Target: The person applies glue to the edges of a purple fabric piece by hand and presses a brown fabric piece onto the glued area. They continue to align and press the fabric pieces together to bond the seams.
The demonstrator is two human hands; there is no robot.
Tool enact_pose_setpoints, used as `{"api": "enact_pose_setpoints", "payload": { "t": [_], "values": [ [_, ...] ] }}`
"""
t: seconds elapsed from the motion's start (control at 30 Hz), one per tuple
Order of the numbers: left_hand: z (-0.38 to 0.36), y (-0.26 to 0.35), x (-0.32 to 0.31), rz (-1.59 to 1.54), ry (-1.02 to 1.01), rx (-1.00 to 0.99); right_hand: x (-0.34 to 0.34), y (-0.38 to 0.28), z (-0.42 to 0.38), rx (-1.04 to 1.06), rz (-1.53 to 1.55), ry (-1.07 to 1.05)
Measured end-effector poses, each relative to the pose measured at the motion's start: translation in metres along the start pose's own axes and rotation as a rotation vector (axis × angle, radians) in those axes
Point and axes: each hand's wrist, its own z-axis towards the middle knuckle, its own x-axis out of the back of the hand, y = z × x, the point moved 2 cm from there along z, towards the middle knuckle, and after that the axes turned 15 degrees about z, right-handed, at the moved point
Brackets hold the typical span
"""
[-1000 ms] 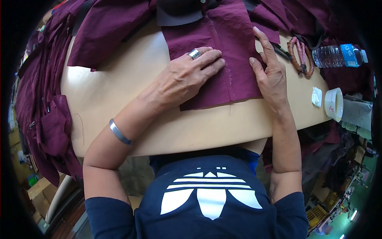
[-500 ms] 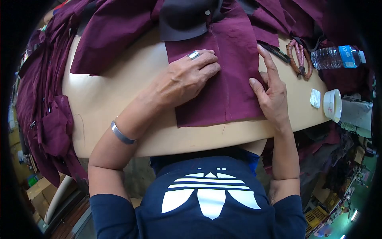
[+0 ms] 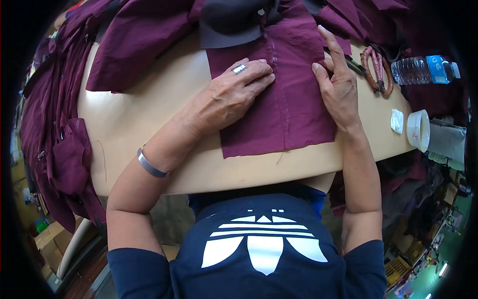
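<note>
A maroon cloth panel (image 3: 254,119) with a seam down its middle lies on the pale table (image 3: 149,114). My left hand (image 3: 234,92), with a ring on one finger, rests palm down on the cloth left of the seam, its fingers bent and close together. At the cloth's right edge is my right hand (image 3: 336,82), index finger stretched forward and thumb apart, with nothing seen in it. A dark grey piece (image 3: 229,25) with a curved edge covers the far part of the panel.
Right of my right hand lie dark-handled snips (image 3: 354,66), brown-wrapped scissor handles (image 3: 377,74), a water bottle (image 3: 423,71), a white piece (image 3: 397,121) and a tape roll (image 3: 418,130). More maroon cloth (image 3: 55,134) hangs over the left edge.
My right hand has moved forward along the cloth's right edge, its index finger further up. My left hand has shifted slightly, and the cloth by the seam looks more wrinkled.
</note>
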Motion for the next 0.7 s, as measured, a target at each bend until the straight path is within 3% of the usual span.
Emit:
{"api": "enact_pose_setpoints", "payload": {
  "t": [0.17,0.37,0.53,0.63,0.7],
  "values": [
    [-0.001,0.001,0.002,0.082,0.021,-0.052,0.0,0.003,0.0,0.043,-0.027,-0.006],
    [-0.001,0.007,0.001,-0.083,0.005,-0.154,0.0,0.003,0.0,0.117,-0.119,-0.002],
    [0.007,-0.012,-0.009,0.037,0.099,0.044,0.003,0.003,0.003,0.076,-0.127,-0.033],
    [0.008,-0.013,-0.009,0.075,0.069,0.042,0.007,-0.01,0.016,-0.106,-0.178,-0.054],
    [0.006,-0.012,-0.008,0.023,0.035,0.049,0.003,0.012,0.026,0.069,-0.188,0.037]
  ]
}}
